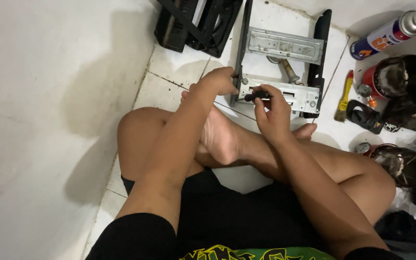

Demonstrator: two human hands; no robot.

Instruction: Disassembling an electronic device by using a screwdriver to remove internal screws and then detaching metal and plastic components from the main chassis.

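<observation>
I sit cross-legged on a white tiled floor. A black frame with two grey metal brackets [285, 45] lies in front of my feet. My left hand [220, 81] grips the frame's left black rail near its lower corner. My right hand [271, 113] holds a black-handled screwdriver [257, 96], its tip pointing left at the lower bracket [297, 98] close to my left hand. Another tool with a brownish handle [289, 71] lies inside the frame between the two brackets.
A white wall stands close on the left. A black plastic housing [193, 21] lies at the top. On the right are a spray can [391, 33], a yellow-handled brush [344, 96], a red container [396, 77], a dark bowl [400, 163] and dark clutter.
</observation>
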